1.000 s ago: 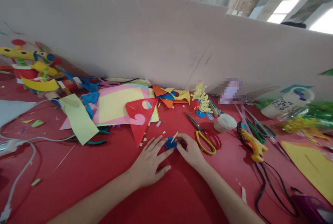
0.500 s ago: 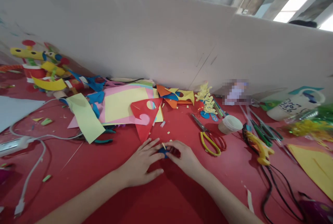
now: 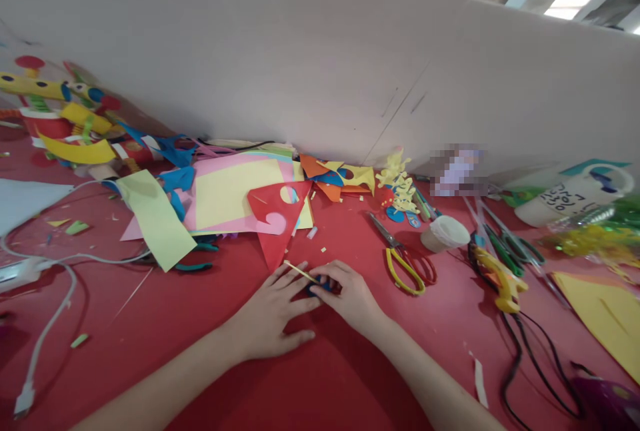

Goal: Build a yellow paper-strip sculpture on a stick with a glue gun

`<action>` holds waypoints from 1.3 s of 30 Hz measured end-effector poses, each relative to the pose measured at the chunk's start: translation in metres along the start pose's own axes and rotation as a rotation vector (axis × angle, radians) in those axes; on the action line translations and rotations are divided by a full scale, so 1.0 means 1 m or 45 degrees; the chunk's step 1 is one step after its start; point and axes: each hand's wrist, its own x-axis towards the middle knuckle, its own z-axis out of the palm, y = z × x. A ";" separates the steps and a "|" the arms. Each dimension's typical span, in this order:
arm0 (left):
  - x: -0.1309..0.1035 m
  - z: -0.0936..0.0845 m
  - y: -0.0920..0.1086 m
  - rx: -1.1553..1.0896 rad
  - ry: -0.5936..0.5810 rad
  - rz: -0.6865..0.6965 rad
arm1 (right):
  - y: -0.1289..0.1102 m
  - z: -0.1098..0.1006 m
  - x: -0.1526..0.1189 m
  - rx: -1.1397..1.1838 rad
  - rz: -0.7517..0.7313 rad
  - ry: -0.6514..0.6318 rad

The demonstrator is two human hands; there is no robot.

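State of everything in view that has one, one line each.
Left hand: fingers spread, beside the blue piece
Right hand: pinching, apparently on the stick
Stick: slanted
Blue piece: partly hidden
Scissors: lying flat, blades apparently shut
Cup: upright
Red paper: cut out
Glue gun: lying down, cord attached
White cable: near end loose

A thin yellow stick [image 3: 301, 272] slants beside a partly hidden blue piece [image 3: 325, 283]. Both are well off the surface's [image 3: 300, 391] far edge.
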 end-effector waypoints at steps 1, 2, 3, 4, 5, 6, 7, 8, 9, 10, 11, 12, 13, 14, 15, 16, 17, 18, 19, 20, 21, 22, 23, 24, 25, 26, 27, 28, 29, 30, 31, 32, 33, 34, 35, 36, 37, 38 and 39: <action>0.000 0.000 0.000 0.004 -0.007 -0.001 | 0.000 0.001 0.000 -0.017 -0.010 0.002; 0.000 0.001 0.001 0.008 -0.015 -0.004 | 0.000 0.002 0.000 -0.036 -0.020 0.005; 0.000 0.001 0.001 0.012 -0.022 -0.007 | 0.000 0.003 0.000 -0.056 -0.028 0.011; 0.001 0.000 0.001 0.014 -0.027 -0.009 | 0.000 0.004 0.000 -0.072 -0.032 0.023; 0.001 0.000 0.001 0.014 -0.027 -0.009 | 0.000 0.004 0.000 -0.080 -0.033 0.038; 0.001 0.000 0.001 0.011 -0.027 -0.004 | 0.000 0.004 -0.001 -0.078 -0.025 0.052; 0.001 0.000 0.001 0.006 -0.020 0.001 | 0.001 0.004 -0.001 -0.067 -0.005 0.061; 0.001 0.001 0.001 -0.001 -0.008 0.008 | 0.001 0.003 -0.002 -0.044 0.025 0.068; 0.000 0.001 0.000 -0.006 0.008 0.012 | 0.001 0.002 -0.002 -0.016 0.061 0.071; 0.000 0.002 -0.001 -0.009 0.024 0.017 | 0.002 0.000 -0.003 0.014 0.097 0.072; -0.001 0.002 -0.001 -0.006 0.038 0.022 | 0.002 -0.002 -0.003 0.043 0.131 0.067; -0.001 0.003 -0.001 0.001 0.046 0.028 | 0.002 -0.004 -0.004 0.065 0.159 0.058; -0.002 0.003 -0.002 0.012 0.047 0.032 | 0.003 -0.005 -0.004 0.081 0.173 0.046; -0.002 0.004 -0.002 0.025 0.041 0.036 | 0.003 -0.007 -0.004 0.087 0.172 0.033; -0.002 0.004 -0.002 0.038 0.032 0.038 | 0.003 -0.008 -0.003 0.086 0.159 0.018; -0.002 0.003 -0.001 0.050 0.026 0.038 | 0.002 -0.008 -0.003 0.078 0.135 0.005; -0.001 0.003 -0.001 0.061 0.022 0.037 | 0.002 -0.008 -0.002 0.067 0.105 -0.008; -0.001 0.003 0.000 0.071 0.017 0.037 | 0.002 -0.008 -0.001 0.054 0.077 -0.017; 0.000 0.002 0.000 0.080 0.013 0.039 | 0.001 -0.007 0.000 0.041 0.057 -0.026; 0.000 0.002 0.000 0.088 0.010 0.040 | 0.001 -0.005 0.001 0.028 0.047 -0.033; 0.001 0.001 0.001 0.094 0.007 0.042 | 0.000 -0.004 0.002 0.014 0.043 -0.037; 0.001 0.001 0.001 0.100 0.004 0.044 | 0.000 -0.002 0.003 0.003 0.039 -0.033; 0.001 0.001 0.001 0.105 0.005 0.047 | 0.000 -0.001 0.003 -0.006 0.035 -0.029; 0.001 0.002 0.001 0.111 0.011 0.050 | -0.001 0.000 0.003 -0.009 0.031 -0.020; 0.000 0.002 0.000 0.118 0.018 0.052 | -0.001 0.001 0.004 -0.010 0.026 -0.010; 0.000 0.003 0.000 0.125 0.022 0.053 | -0.001 0.002 0.004 -0.009 0.023 -0.001; 0.000 0.004 -0.001 0.132 0.024 0.052 | -0.001 0.002 0.003 -0.009 0.023 0.007; -0.001 0.005 -0.001 0.140 0.024 0.049 | 0.000 0.002 0.003 -0.007 0.029 0.015; -0.001 0.006 -0.002 0.145 0.021 0.044 | 0.000 0.002 0.003 -0.003 0.039 0.022; -0.002 0.006 -0.002 0.148 0.014 0.041 | 0.001 0.001 0.002 0.004 0.052 0.026; -0.002 0.007 -0.003 0.148 0.008 0.039 | 0.001 0.000 0.002 0.014 0.069 0.027; -0.002 0.007 -0.003 0.145 0.004 0.037 | 0.002 -0.001 0.001 0.030 0.092 0.026; -0.002 0.007 -0.003 0.140 0.000 0.034 | 0.003 -0.003 0.000 0.048 0.119 0.021; -0.002 0.006 -0.003 0.133 -0.005 0.032 | 0.004 -0.004 0.000 0.068 0.145 0.014; -0.002 0.006 -0.002 0.125 -0.012 0.031 | 0.005 -0.005 -0.001 0.086 0.167 0.006; -0.002 0.005 -0.002 0.119 -0.017 0.029 | 0.006 -0.007 -0.002 0.100 0.180 0.002; -0.002 0.005 -0.002 0.113 -0.020 0.028 | 0.007 -0.008 -0.002 0.107 0.182 0.004; -0.001 0.004 -0.002 0.107 -0.023 0.028 | 0.008 -0.009 -0.003 0.105 0.171 0.008; -0.001 0.004 -0.001 0.102 -0.024 0.028 | 0.009 -0.009 -0.003 0.096 0.155 0.014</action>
